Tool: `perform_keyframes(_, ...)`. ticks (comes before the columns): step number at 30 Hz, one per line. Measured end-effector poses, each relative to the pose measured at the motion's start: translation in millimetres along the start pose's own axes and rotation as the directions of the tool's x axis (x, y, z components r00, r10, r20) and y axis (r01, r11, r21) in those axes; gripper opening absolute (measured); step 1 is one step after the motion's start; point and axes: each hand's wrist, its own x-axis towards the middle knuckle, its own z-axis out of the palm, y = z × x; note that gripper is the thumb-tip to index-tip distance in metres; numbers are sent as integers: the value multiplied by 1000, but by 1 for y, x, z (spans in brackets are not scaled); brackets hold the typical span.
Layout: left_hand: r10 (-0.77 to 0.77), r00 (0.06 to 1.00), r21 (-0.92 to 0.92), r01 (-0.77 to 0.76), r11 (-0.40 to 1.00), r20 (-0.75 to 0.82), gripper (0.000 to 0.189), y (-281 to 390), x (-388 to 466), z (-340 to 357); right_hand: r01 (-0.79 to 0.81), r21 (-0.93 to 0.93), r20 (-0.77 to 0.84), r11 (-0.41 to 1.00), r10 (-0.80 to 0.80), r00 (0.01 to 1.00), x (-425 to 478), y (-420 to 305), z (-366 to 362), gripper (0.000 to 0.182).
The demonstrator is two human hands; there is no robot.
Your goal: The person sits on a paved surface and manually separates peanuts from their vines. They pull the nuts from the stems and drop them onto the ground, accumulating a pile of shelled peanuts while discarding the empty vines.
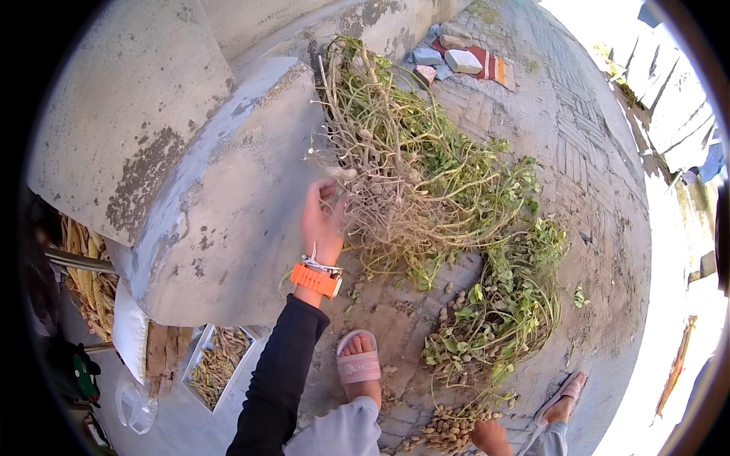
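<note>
My left hand (323, 216), with an orange watch on its wrist, reaches to the root end of a large heap of pulled peanut plants (393, 154). Its fingers are bent at the roots; whether they grip any is hard to tell. A smaller bunch of peanut plants (507, 313), with leaves and pods, lies nearer my feet. At the bottom, my right hand (490, 438) is curled beside a pile of loose peanuts (447, 428). What is inside its fingers is hidden.
A concrete ledge (245, 199) runs along the left. Behind it stand a tray of dried pods (219, 365), a plastic bag (137, 404) and corn cobs (91, 279). Stones (463, 61) lie on a red striped mat (495, 69) ahead. My sandalled feet (359, 365) flank the peanuts.
</note>
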Motion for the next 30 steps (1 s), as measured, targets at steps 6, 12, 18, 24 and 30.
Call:
perform_keyframes(6,100,995,160,-103,982,29,14,9,-8,0,-163,153,151,975,140,979,-2,21,40,28)
perform_keyframes(12,21,995,139,-35,990,95,31,1,-12,-17,-234,161,119,959,217,969,-10,23,62,23)
perform_keyframes(18,45,999,226,-48,973,21,37,19,-41,-26,-254,274,65,928,246,967,-17,35,77,20)
perform_keyframes(24,-586,665,238,544,805,462,26,48,-112,-35,-258,330,59,908,253,966,-19,33,78,16)
perform_keyframes(30,-641,419,205,712,671,643,65,60,-138,34,-256,360,51,897,256,965,-20,34,77,12)
